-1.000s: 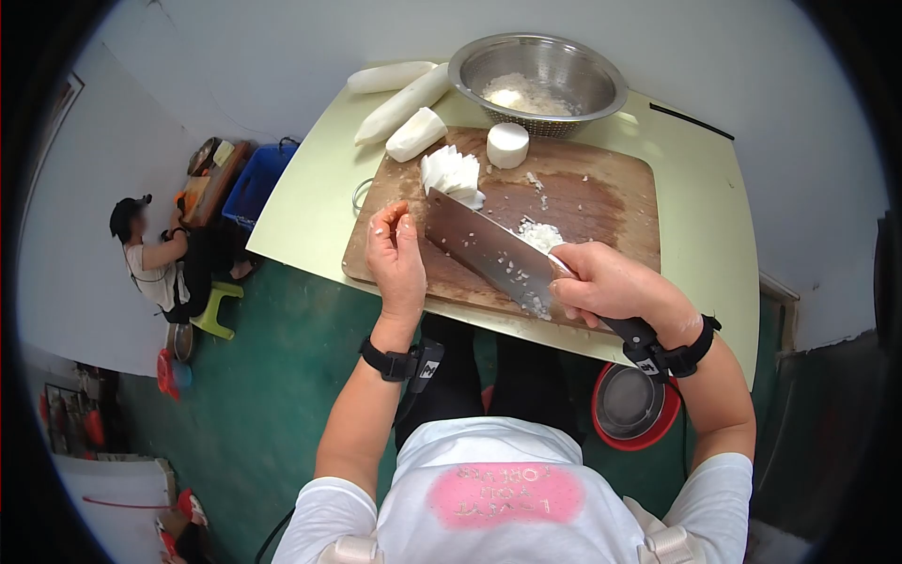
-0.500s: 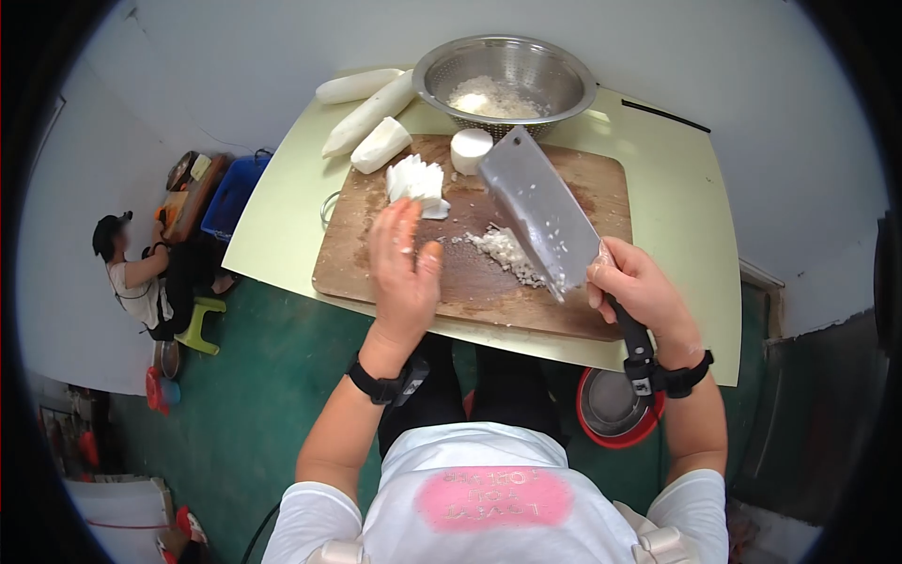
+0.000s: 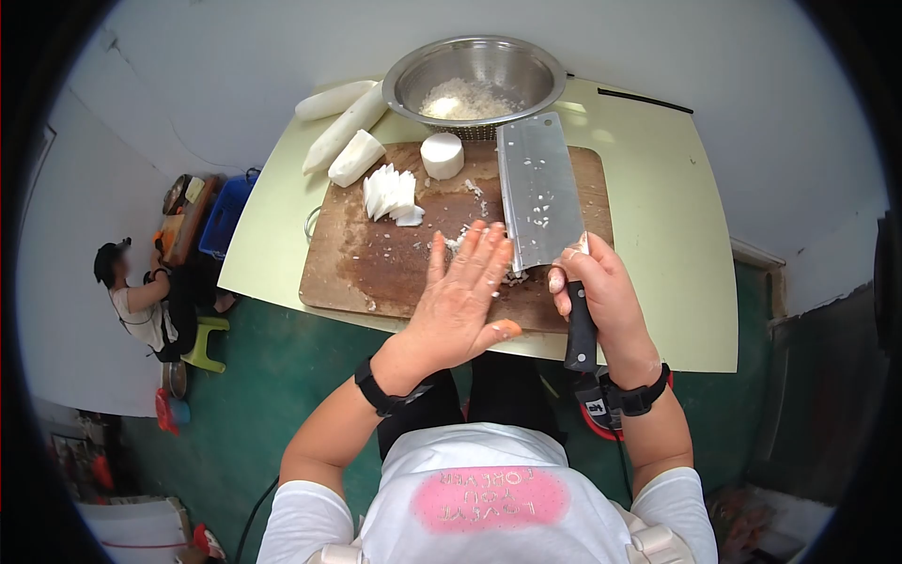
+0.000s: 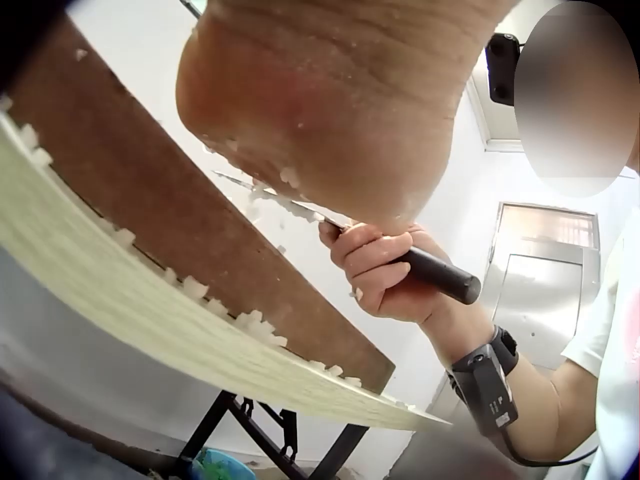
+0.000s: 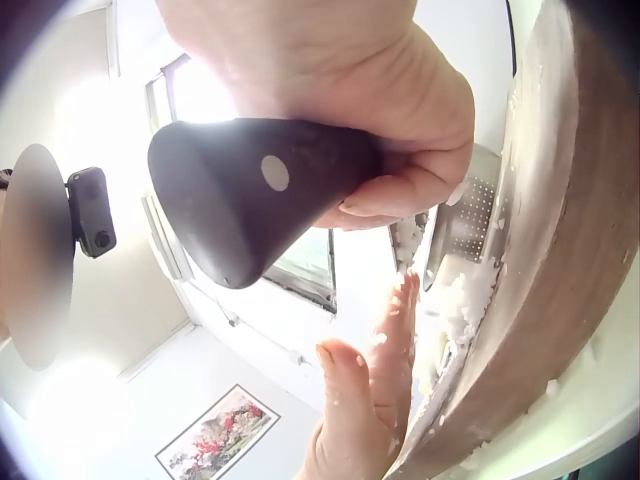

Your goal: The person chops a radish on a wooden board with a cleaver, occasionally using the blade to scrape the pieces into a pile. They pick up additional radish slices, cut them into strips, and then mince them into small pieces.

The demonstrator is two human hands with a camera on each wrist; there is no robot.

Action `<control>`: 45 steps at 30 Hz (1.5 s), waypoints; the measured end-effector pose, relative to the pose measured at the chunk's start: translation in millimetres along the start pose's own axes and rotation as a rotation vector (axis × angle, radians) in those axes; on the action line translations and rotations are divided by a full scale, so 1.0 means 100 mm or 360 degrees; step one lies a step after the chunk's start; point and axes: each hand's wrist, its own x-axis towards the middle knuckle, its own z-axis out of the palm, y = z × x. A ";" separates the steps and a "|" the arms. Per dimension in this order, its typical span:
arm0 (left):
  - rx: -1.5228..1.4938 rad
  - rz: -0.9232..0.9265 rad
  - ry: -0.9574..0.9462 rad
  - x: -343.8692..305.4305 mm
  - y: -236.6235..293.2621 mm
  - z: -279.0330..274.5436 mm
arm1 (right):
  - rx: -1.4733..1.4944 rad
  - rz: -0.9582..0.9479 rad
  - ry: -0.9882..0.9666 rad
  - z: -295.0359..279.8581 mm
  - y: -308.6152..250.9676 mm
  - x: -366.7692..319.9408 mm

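Observation:
In the head view my right hand (image 3: 601, 287) grips the black handle of a cleaver (image 3: 540, 193). Its broad blade points away from me over the right of the wooden cutting board (image 3: 352, 282), flecked with white bits. My left hand (image 3: 458, 296) is spread, palm down and fingers straight, beside the blade's lower left edge. It partly hides a heap of chopped white radish (image 3: 512, 278). Thin radish slices (image 3: 387, 193) lie fanned at the board's left, near a short radish chunk (image 3: 442, 156). The right wrist view shows the cleaver handle (image 5: 270, 185) wrapped by the fingers.
Behind the board stands a steel colander (image 3: 399, 101) holding chopped white pieces. Whole white radishes (image 3: 348, 127) and a cut radish piece (image 3: 356, 158) lie to its left. A black strip (image 3: 645, 101) lies at the table's back right. Another person (image 3: 141, 291) sits far left by a blue crate (image 3: 225, 216).
The cleaver has swung from pointing left, low across the board, to pointing away from me. My left hand has moved right from near the slices to the chopped heap, its fingers now spread.

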 end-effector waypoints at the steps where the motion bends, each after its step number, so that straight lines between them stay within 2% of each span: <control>1: 0.0003 0.0001 -0.0003 -0.01 -0.02 -0.01 | -0.0055 0.0010 0.0013 -0.01 -0.02 -0.01; 3: -0.0012 -0.0077 0.0082 -0.04 -0.05 -0.02 | -0.0107 0.0023 0.0019 0.01 -0.04 -0.04; 5: -0.0042 -0.0037 0.0123 0.05 0.00 -0.07 | -0.0144 0.0069 -0.0007 0.06 -0.03 -0.08; 7: -0.0034 0.0141 0.0066 0.16 0.08 -0.09 | -0.0135 0.0067 -0.0047 0.10 0.03 -0.11; 11: 0.0015 0.0149 -0.0018 0.17 0.04 -0.05 | -0.0147 -0.0002 -0.0057 0.13 0.05 -0.17; 17: 0.0097 -0.0172 0.0122 -0.04 -0.26 -0.11 | -0.0062 -0.0066 0.0001 0.00 0.03 -0.17; 19: 0.0050 -0.0362 0.0324 -0.07 -0.38 -0.19 | -0.0017 -0.0079 0.0037 -0.01 0.02 -0.14; 21: 0.0177 -0.0389 0.0437 -0.08 -0.54 -0.30 | -0.0013 -0.0091 0.0036 -0.03 0.08 -0.12; 23: 0.0038 -0.0526 0.0704 -0.10 -0.81 -0.33 | 0.0007 -0.0081 0.0074 -0.06 0.16 -0.10; 27: 0.0024 -0.0686 0.0724 -0.13 -1.16 -0.49 | 0.0025 -0.0094 0.0065 -0.09 0.22 -0.10; 29: -0.0408 -0.0933 0.0615 -0.14 -1.39 -0.50 | -0.0002 -0.0100 0.0082 -0.07 0.20 -0.10; 30: -0.0241 -0.0778 0.0764 -0.17 -1.49 -0.45 | 0.0033 -0.0070 0.0080 -0.05 0.19 -0.09; 31: -0.0228 -0.0783 0.0770 -0.13 -1.48 -0.49 | 0.0037 -0.0072 0.0066 -0.04 0.19 -0.08; 33: -0.0449 -0.1053 0.0481 -0.01 -1.47 -0.52 | 0.0012 -0.0085 0.0096 -0.05 0.18 -0.10; 36: -0.0360 -0.1024 0.0396 0.02 -1.62 -0.45 | 0.0015 -0.0086 0.0087 -0.07 0.18 -0.09; 40: -0.0212 -0.1100 0.0200 0.09 -1.46 -0.64 | 0.0045 -0.0105 0.0058 -0.12 0.24 -0.08; 45: -0.0254 -0.1028 0.0169 0.13 -1.54 -0.65 | 0.0017 -0.0081 0.0047 -0.08 0.19 -0.10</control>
